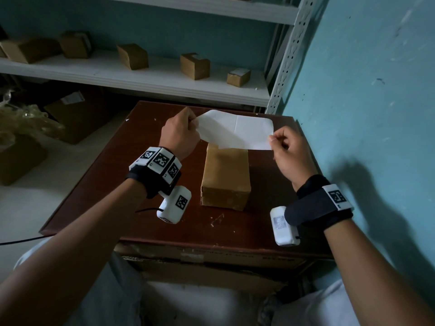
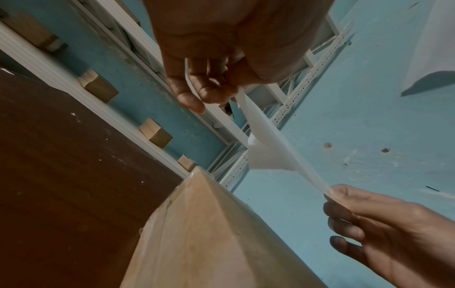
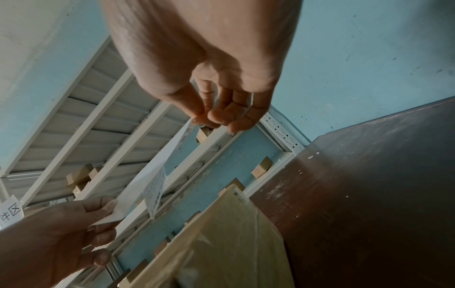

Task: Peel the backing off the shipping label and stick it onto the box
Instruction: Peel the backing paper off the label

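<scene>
Both hands are up over the box (image 1: 225, 177) on the tabletop (image 1: 113, 175): left hand (image 1: 180, 135) pinches the shipping label (image 1: 237, 129) at its left end, right hand (image 1: 290, 152) pinches the right corner.

The wall (image 1: 367, 95) on the right is painted light blue, with small dark marks and chips in the paint. A dark shadow falls on it low down. In front stands a dark brown wooden table (image 1: 131, 184) with little white specks on top. It rests on a big cardboard carton (image 1: 211, 267). Behind the table is a white metal shelf rack (image 1: 141, 76) with holes up its post (image 1: 287, 64). Small brown cardboard boxes (image 1: 133, 56) sit apart along the shelf. On the pale floor (image 1: 30, 203) to the left are bigger cartons (image 1: 75, 114) and some crinkly clear plastic wrap (image 1: 21, 118). The room is dim.
</scene>
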The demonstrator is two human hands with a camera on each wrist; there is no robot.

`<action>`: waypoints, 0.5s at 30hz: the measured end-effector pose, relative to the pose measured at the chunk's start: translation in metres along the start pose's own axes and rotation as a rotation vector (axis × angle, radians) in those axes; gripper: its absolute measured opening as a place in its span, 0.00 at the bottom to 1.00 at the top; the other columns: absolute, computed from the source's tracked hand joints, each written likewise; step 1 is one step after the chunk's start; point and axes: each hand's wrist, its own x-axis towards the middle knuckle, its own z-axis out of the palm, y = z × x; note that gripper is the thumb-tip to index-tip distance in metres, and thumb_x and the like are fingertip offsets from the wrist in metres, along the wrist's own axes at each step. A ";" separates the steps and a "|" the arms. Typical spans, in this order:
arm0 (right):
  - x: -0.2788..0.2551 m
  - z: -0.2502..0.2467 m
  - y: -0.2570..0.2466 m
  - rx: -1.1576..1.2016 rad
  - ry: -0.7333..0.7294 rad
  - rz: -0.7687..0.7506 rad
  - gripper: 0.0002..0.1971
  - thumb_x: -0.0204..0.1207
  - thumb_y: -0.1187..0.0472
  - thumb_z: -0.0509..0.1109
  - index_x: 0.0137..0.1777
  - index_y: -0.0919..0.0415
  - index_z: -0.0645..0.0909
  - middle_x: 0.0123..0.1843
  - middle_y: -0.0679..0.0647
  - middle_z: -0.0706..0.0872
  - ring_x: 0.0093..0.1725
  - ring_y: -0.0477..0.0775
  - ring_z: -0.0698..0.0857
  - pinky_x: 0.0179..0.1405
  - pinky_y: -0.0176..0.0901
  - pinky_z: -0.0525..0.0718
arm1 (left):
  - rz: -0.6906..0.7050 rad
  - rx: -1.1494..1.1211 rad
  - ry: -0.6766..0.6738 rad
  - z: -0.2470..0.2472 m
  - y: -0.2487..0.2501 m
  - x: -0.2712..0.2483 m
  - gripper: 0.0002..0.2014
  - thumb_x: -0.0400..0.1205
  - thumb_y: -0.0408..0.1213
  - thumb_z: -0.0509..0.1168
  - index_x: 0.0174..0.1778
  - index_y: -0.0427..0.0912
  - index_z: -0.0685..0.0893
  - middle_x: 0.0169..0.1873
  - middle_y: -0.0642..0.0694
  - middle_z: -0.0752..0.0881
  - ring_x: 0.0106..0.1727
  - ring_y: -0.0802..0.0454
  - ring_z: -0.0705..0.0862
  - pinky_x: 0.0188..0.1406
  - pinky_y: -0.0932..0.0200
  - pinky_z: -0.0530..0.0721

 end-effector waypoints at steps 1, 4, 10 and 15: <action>0.000 0.000 0.000 0.000 -0.003 0.001 0.05 0.84 0.59 0.64 0.51 0.60 0.78 0.39 0.47 0.80 0.38 0.47 0.80 0.41 0.42 0.80 | 0.000 0.000 0.001 0.000 0.000 0.000 0.07 0.81 0.29 0.56 0.47 0.41 0.78 0.46 0.45 0.81 0.45 0.44 0.81 0.38 0.54 0.77; 0.000 0.000 0.001 -0.002 -0.013 0.005 0.05 0.84 0.58 0.64 0.49 0.59 0.77 0.38 0.48 0.80 0.37 0.48 0.80 0.41 0.46 0.81 | -0.014 0.004 -0.003 0.000 0.000 -0.001 0.07 0.81 0.29 0.55 0.46 0.41 0.78 0.46 0.44 0.81 0.45 0.44 0.81 0.38 0.55 0.77; 0.000 -0.001 0.003 -0.018 -0.012 -0.003 0.05 0.84 0.58 0.64 0.49 0.59 0.77 0.36 0.47 0.79 0.35 0.47 0.79 0.39 0.44 0.80 | -0.025 0.028 0.003 -0.002 0.002 -0.003 0.07 0.82 0.30 0.55 0.47 0.40 0.78 0.47 0.43 0.82 0.45 0.46 0.78 0.38 0.57 0.70; 0.001 -0.002 0.003 -0.020 -0.012 -0.004 0.06 0.84 0.59 0.63 0.51 0.60 0.78 0.38 0.47 0.80 0.37 0.47 0.80 0.41 0.45 0.81 | -0.021 0.037 0.003 -0.004 0.005 -0.005 0.07 0.83 0.31 0.55 0.49 0.39 0.78 0.47 0.43 0.81 0.46 0.46 0.78 0.41 0.56 0.69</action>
